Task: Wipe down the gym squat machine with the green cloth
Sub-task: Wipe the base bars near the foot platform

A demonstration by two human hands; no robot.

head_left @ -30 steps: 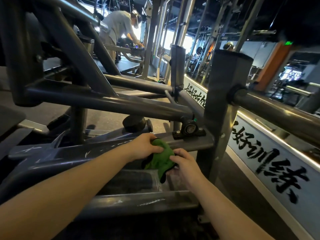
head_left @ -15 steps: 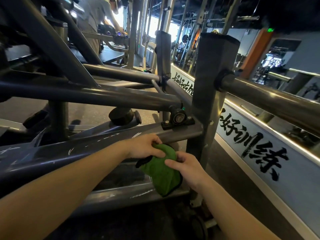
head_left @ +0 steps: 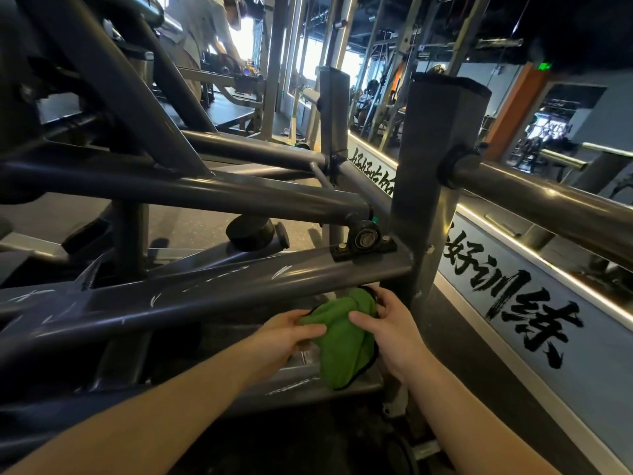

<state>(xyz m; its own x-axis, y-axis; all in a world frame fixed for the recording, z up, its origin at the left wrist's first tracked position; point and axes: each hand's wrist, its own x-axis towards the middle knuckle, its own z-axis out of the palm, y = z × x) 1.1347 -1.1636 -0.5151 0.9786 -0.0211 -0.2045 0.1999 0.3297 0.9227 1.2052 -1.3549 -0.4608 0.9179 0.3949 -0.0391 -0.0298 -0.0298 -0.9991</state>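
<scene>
The grip: left hand and right hand both hold the green cloth bunched between them, the machine bar just above. A loose hold could let it drop

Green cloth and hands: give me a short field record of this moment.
cloth: green cloth, bunched, black-edged, hanging between both hands
left hand: left hand grips the cloth's left side
right hand: right hand grips its upper right side
position: just below the scratched grey beam, beside the upright post
wiping contact: cannot tell
background: another person bent over equipment
</scene>
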